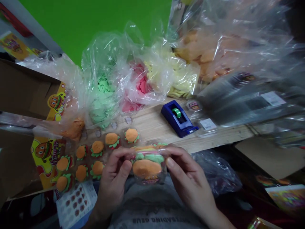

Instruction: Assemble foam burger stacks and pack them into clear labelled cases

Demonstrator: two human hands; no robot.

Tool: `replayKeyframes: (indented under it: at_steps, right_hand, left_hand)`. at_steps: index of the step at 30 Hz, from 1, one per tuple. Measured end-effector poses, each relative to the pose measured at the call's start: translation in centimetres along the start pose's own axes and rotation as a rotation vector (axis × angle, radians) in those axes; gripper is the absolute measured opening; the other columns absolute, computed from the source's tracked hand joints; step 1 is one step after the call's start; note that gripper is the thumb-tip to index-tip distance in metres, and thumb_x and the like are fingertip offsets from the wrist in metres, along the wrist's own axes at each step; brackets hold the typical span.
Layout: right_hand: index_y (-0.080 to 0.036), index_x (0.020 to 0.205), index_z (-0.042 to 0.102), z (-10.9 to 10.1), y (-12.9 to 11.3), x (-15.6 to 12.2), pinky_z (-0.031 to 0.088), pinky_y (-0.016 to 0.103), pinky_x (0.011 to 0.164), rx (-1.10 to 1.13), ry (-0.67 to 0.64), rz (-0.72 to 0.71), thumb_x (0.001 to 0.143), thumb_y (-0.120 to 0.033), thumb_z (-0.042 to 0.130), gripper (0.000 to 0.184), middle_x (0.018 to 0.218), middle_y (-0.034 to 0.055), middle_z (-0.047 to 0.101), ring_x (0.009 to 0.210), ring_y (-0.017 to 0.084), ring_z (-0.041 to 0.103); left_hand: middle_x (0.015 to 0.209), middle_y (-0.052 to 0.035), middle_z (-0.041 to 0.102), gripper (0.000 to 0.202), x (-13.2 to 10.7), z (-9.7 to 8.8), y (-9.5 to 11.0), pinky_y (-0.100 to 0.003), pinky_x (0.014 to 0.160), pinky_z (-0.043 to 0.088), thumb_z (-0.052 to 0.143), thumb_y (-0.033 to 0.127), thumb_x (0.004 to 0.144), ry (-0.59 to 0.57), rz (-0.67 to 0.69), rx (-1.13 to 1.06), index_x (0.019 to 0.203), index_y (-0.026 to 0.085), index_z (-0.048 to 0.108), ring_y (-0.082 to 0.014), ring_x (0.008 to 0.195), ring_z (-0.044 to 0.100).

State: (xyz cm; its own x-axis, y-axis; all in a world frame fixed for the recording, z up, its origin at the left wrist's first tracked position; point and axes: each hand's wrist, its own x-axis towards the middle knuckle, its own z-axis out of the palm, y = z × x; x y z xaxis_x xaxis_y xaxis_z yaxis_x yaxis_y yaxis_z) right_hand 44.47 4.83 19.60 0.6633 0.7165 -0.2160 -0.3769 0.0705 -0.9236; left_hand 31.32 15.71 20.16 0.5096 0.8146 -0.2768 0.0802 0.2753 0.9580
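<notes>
Both my hands hold one clear plastic case with a toy burger (147, 166) inside: orange bun, green and red layers. My left hand (114, 181) pinches its left side with thumb and fingers. Gripping the right side is my right hand (190, 181), thumb on the front. The case sits just above my lap, at the near edge of a wooden bench (157, 125). Several finished burger pieces (95, 157) lie in rows to the left of my left hand.
Clear bags of foam parts crowd the back of the bench: green (102, 95), red (140, 87), yellow (176, 76), orange (209, 54). A blue tape dispenser (179, 118) stands mid-bench. Cardboard box with burger print (51, 127) at left; sticker sheet (76, 198) below it.
</notes>
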Motion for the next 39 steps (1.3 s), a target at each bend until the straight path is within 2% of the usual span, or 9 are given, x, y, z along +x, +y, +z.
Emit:
replayKeyframes:
  at_steps: [4,7,12,15,19,23,29,34,39]
  right_hand:
    - [-0.033,0.097,0.071,0.3,0.1,-0.3,0.052,0.023,0.068,-0.065,-0.003,-0.011,0.083,-0.033,0.064,0.016,0.082,0.0003,0.067,0.075,0.015,0.062]
    - [-0.035,0.097,0.072,0.0,0.1,-0.4,0.051,0.023,0.071,-0.127,-0.058,-0.050,0.084,-0.029,0.063,0.017,0.083,0.0000,0.067,0.079,0.015,0.062]
    - [-0.033,0.095,0.072,-1.0,0.7,-0.3,0.049,0.023,0.072,-0.115,-0.002,-0.046,0.085,-0.030,0.061,0.015,0.082,0.0005,0.066,0.081,0.015,0.060]
    - [-0.031,0.091,0.073,-1.4,0.5,0.0,0.049,0.025,0.074,-0.132,-0.039,-0.029,0.085,-0.032,0.061,0.013,0.082,0.0012,0.067,0.082,0.016,0.061]
    - [-0.026,0.087,0.071,-1.7,0.6,-0.2,0.052,0.026,0.074,-0.135,-0.088,0.056,0.084,-0.038,0.062,0.016,0.084,0.0033,0.071,0.081,0.017,0.066]
    - [-0.023,0.091,0.068,-2.6,2.1,-1.6,0.053,0.025,0.073,-0.222,-0.118,0.118,0.085,-0.046,0.057,0.026,0.084,0.0042,0.071,0.081,0.018,0.065]
    - [-0.023,0.094,0.068,-4.5,4.1,-3.5,0.050,0.022,0.068,-0.415,-0.225,0.007,0.088,-0.042,0.054,0.024,0.076,0.0027,0.062,0.072,0.015,0.061]
    - [-0.023,0.087,0.071,-5.2,5.0,-4.0,0.050,0.025,0.076,-0.422,-0.200,0.030,0.089,-0.045,0.050,0.030,0.090,0.0071,0.062,0.086,0.018,0.062]
    - [-0.022,0.084,0.071,-5.3,6.1,-4.2,0.050,0.026,0.070,-0.433,-0.270,-0.002,0.088,-0.048,0.052,0.032,0.078,0.0055,0.061,0.076,0.017,0.061]
  left_hand:
    - [0.084,-0.0021,0.067,0.022,0.1,0.2,-1.0,-0.024,0.078,0.048,0.064,0.041,0.080,0.024,-0.025,-0.007,0.087,0.020,0.067,-0.0141,0.082,0.061]
    - [0.083,-0.0018,0.067,0.023,0.1,-0.1,-1.3,-0.022,0.078,0.048,0.065,0.042,0.079,-0.009,-0.023,-0.012,0.085,0.020,0.068,-0.0135,0.082,0.061]
    - [0.091,-0.0034,0.069,0.024,-0.4,-0.3,-0.8,-0.023,0.080,0.048,0.064,0.041,0.080,-0.109,-0.110,0.045,0.093,0.021,0.068,-0.0154,0.086,0.062]
    - [0.093,-0.0051,0.070,0.027,-0.6,-0.4,-1.0,-0.025,0.082,0.047,0.066,0.041,0.079,-0.135,-0.128,0.091,0.095,0.019,0.068,-0.0168,0.088,0.062]
    - [0.089,-0.0061,0.069,0.031,-0.7,-0.6,-2.5,-0.026,0.081,0.047,0.064,0.045,0.079,-0.103,-0.146,0.099,0.091,0.017,0.068,-0.0172,0.086,0.061]
    - [0.083,-0.0056,0.067,0.038,-1.0,-0.7,-3.8,-0.026,0.077,0.047,0.061,0.054,0.077,-0.134,-0.155,0.164,0.085,0.017,0.067,-0.0172,0.082,0.060]
    - [0.081,-0.0025,0.063,0.039,-2.2,-1.7,-5.6,-0.024,0.074,0.044,0.054,0.056,0.082,-0.280,-0.228,0.262,0.085,0.019,0.064,-0.0154,0.078,0.056]
    - [0.081,-0.0032,0.057,0.034,-3.4,-2.9,-7.9,-0.023,0.070,0.041,0.049,0.049,0.088,-0.490,0.001,0.406,0.088,0.019,0.064,-0.0143,0.075,0.052]
    - [0.083,-0.0045,0.057,0.037,-3.6,-3.1,-9.0,-0.023,0.072,0.041,0.041,0.049,0.091,-0.497,0.095,0.545,0.089,0.019,0.064,-0.0146,0.077,0.052]
